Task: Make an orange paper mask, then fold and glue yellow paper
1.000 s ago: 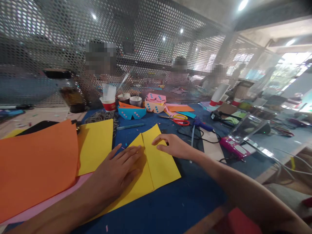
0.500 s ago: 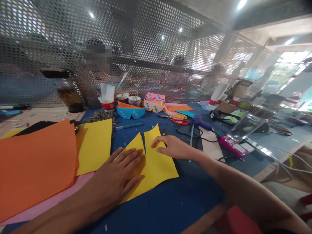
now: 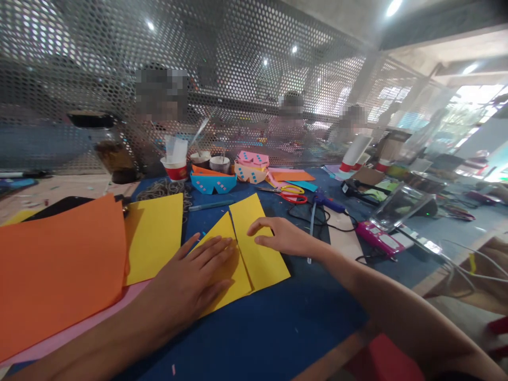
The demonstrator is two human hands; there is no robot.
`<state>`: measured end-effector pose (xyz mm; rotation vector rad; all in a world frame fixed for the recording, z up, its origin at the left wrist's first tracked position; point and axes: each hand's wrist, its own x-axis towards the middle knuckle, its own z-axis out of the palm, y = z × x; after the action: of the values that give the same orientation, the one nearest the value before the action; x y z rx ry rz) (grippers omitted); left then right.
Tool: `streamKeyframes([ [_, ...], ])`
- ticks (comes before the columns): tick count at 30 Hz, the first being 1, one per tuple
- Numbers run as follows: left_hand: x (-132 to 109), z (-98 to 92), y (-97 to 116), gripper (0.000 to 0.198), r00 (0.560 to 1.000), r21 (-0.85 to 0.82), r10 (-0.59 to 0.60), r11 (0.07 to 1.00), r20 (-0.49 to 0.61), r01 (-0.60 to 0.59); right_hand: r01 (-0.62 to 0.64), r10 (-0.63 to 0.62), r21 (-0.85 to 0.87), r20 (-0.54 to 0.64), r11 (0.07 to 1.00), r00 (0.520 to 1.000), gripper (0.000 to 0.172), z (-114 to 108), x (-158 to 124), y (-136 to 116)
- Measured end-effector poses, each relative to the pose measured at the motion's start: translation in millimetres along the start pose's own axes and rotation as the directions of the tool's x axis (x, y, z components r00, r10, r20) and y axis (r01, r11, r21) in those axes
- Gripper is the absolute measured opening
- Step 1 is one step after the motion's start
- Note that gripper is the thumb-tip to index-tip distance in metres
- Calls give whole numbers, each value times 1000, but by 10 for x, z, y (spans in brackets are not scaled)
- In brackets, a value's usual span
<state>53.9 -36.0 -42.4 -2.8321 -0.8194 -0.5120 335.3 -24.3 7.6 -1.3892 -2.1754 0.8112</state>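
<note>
Two yellow sheets lie side by side on the dark blue table mat. My left hand [image 3: 210,270] rests flat, fingers stretched, on the left yellow sheet [image 3: 239,272]. A narrow dark gap runs from the far edge to the near edge between it and the right yellow sheet [image 3: 260,259]. Over that right sheet is my right hand [image 3: 280,234], its thumb and forefinger curved and apart with nothing between them. Its other fingers are partly hidden, and I cannot tell whether the fingertips touch the paper.
Orange sheets [image 3: 59,270] and another yellow sheet [image 3: 154,238] lie at left. Behind the hands are a pen [image 3: 210,205], a blue paper mask [image 3: 213,183], scissors [image 3: 292,197] and paper cups [image 3: 175,168]. A glue gun [image 3: 327,201] with its cord and a pink box [image 3: 381,239] are at right.
The gap in the yellow paper now reaches its near edge, where the paper was joined before. The right part has shifted slightly away and lies flatter. Both hands have barely moved.
</note>
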Motion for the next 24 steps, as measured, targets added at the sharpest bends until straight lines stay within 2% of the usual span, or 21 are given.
streamKeyframes([
  [4, -13, -41, 57, 56, 998, 2, 3, 1000, 57, -3, -15, 15, -30, -8, 999, 1000, 20, 10, 9, 22],
  [12, -39, -33, 66, 56, 995, -41, -11, 999, 101, 16, -38, 44, -90, 69, 995, 997, 28, -34, -20, -34],
  [16, -43, -27, 61, 55, 995, -35, -6, 999, 103, 10, 5, 3, -62, 124, 998, 992, 31, -43, -26, -27],
  [21, -44, -28, 73, 53, 994, -42, -8, 999, 106, 12, 25, -19, -41, 139, 999, 990, 30, -74, -35, -9],
  [24, -38, -26, 77, 48, 994, -65, -20, 998, 106, 27, 56, -56, 4, 181, 998, 982, 37, -142, -62, -33],
])
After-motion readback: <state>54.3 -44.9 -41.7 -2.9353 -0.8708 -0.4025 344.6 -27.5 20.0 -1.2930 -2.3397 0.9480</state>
